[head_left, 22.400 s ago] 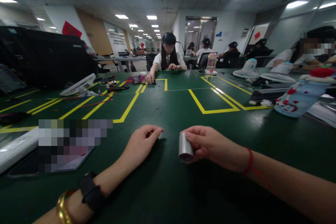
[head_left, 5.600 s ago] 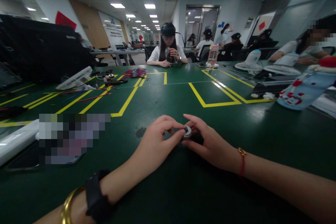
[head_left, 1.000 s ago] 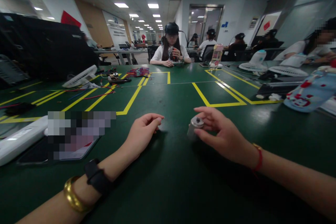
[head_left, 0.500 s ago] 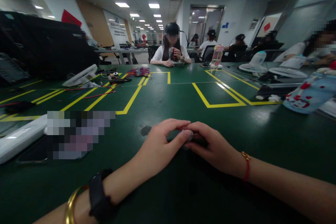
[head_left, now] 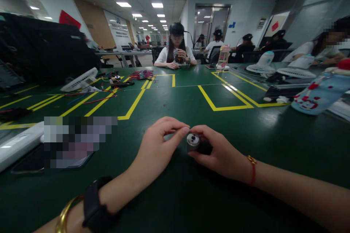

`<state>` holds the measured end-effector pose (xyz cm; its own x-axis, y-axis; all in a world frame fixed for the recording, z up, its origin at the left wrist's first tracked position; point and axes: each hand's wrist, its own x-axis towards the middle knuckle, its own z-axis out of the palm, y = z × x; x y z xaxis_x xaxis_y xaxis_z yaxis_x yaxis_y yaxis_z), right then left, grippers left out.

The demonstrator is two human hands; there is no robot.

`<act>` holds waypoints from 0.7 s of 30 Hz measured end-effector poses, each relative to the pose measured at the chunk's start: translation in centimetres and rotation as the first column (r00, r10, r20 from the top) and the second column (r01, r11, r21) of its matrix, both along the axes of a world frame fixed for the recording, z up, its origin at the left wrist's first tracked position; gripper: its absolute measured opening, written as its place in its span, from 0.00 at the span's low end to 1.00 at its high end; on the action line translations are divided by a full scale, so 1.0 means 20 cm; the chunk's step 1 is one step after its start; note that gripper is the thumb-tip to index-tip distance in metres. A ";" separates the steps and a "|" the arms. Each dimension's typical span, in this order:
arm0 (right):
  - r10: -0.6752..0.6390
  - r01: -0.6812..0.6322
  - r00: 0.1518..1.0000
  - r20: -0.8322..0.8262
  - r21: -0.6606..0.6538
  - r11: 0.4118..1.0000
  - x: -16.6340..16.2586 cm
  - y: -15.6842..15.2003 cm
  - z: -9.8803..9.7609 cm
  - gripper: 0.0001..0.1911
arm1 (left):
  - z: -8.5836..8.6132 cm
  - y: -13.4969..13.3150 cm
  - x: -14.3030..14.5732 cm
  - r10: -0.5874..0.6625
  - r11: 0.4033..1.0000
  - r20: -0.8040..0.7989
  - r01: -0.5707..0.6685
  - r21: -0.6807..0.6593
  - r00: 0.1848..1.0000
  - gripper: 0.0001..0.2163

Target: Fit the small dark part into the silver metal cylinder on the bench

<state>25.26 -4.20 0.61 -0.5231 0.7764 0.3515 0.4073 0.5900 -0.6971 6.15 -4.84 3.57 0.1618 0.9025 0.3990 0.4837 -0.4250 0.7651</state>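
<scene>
A small silver metal cylinder with a dark hole in its end face sits low over the green table. My right hand wraps its fingers round the cylinder from the right and holds it. My left hand is beside it on the left, thumb and forefinger pinched together right at the cylinder's end; whether something tiny sits in the pinch is hidden. A black watch and a gold bangle are on my left wrist, a red cord on my right.
A phone and a white power strip lie at the left. Yellow tape lines mark the table. A patterned bottle stands at the right, fans and wires farther back. Other people sit at the far end.
A second ago my hands were apart, the right one lifting the cylinder. They then came together low on the table; now the left fingertips have drawn back slightly, uncovering the cylinder's end.
</scene>
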 end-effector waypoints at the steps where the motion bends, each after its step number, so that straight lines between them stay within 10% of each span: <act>1: -0.028 0.027 0.999 0.019 0.036 0.999 0.00 0.00 0.00 0.22 | -0.01 0.01 -0.01 0.037 0.999 0.002 -0.037 -0.006 0.999 0.08; 13: -0.107 0.101 0.992 0.062 0.085 0.991 0.00 -0.01 0.00 0.18 | -0.14 0.03 -0.02 -0.155 0.986 -0.368 0.123 -0.108 0.917 0.06; 21: -0.323 0.313 0.943 0.074 0.123 0.942 0.16 0.15 0.05 0.23 | -0.11 0.03 -0.05 -0.139 0.984 -0.155 0.119 -0.133 0.978 0.09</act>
